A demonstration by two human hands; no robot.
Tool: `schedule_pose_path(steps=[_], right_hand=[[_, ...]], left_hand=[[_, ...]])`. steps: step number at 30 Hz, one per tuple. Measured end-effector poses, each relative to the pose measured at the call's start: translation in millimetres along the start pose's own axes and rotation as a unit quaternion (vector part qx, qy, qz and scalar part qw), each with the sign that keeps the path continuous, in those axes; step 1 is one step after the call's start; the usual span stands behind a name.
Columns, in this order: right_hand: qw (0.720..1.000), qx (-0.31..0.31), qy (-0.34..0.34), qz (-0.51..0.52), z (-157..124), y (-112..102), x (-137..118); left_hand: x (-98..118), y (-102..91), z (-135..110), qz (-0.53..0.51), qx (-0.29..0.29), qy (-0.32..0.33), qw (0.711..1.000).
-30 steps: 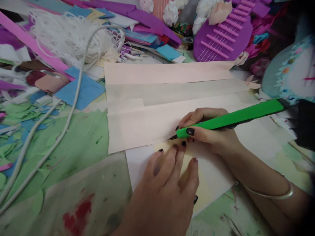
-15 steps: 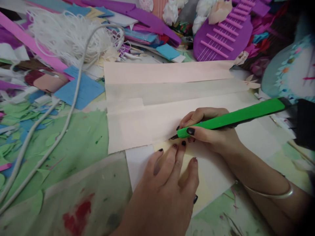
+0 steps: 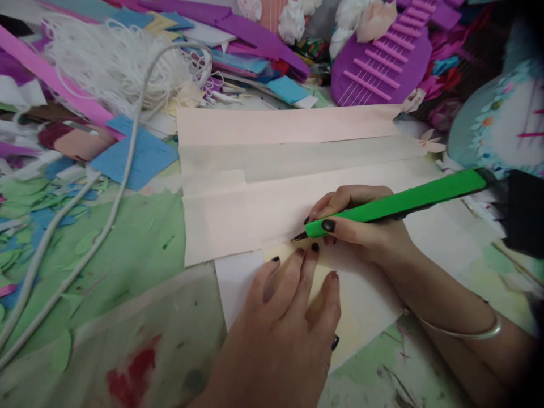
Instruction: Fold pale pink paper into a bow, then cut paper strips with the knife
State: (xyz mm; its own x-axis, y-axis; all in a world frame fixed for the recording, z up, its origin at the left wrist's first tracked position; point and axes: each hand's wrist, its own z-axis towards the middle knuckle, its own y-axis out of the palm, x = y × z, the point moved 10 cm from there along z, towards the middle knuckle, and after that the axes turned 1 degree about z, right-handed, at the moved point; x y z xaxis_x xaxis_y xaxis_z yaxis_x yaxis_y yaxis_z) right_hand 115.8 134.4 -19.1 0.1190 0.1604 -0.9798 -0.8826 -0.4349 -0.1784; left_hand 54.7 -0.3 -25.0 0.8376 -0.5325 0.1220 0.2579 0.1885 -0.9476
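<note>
My right hand [image 3: 361,226] grips a long green craft knife [image 3: 399,203], its dark tip touching the lower edge of a pale pink paper sheet [image 3: 255,209]. My left hand [image 3: 289,317] lies flat with fingers stretched out on a cream and white card [image 3: 238,283] just below the knife tip. More pale pink and whitish strips [image 3: 289,126] lie behind, folded or layered. A thin bangle [image 3: 463,334] sits on my right wrist.
The green paint-stained table [image 3: 140,249] holds a white cord [image 3: 106,215], a tangle of white string [image 3: 110,68], blue paper squares [image 3: 136,153], purple foam pieces [image 3: 378,68], paper flowers [image 3: 293,22] and a black object [image 3: 525,212] at right.
Nothing has visibly changed apart from a very slight shift of the camera view; both hands and the knife stay in place.
</note>
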Motion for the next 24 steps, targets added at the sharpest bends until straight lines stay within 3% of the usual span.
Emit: schedule_pose_path(steps=[10,17,24], right_hand=[[1.0,0.016,0.024,-0.001,0.7,-3.8,-2.0],[1.0,0.018,-0.009,0.012,2.0,-8.4,1.0],[0.999,0.016,0.043,0.014,-0.1,-8.5,2.7]], left_hand=[[-0.4,-1.9,1.6,0.004,0.005,0.002,1.0],[0.7,-0.7,0.9,-0.001,0.0,0.002,1.0],[0.0,0.5,-0.4,-0.003,-0.004,0.002,1.0]])
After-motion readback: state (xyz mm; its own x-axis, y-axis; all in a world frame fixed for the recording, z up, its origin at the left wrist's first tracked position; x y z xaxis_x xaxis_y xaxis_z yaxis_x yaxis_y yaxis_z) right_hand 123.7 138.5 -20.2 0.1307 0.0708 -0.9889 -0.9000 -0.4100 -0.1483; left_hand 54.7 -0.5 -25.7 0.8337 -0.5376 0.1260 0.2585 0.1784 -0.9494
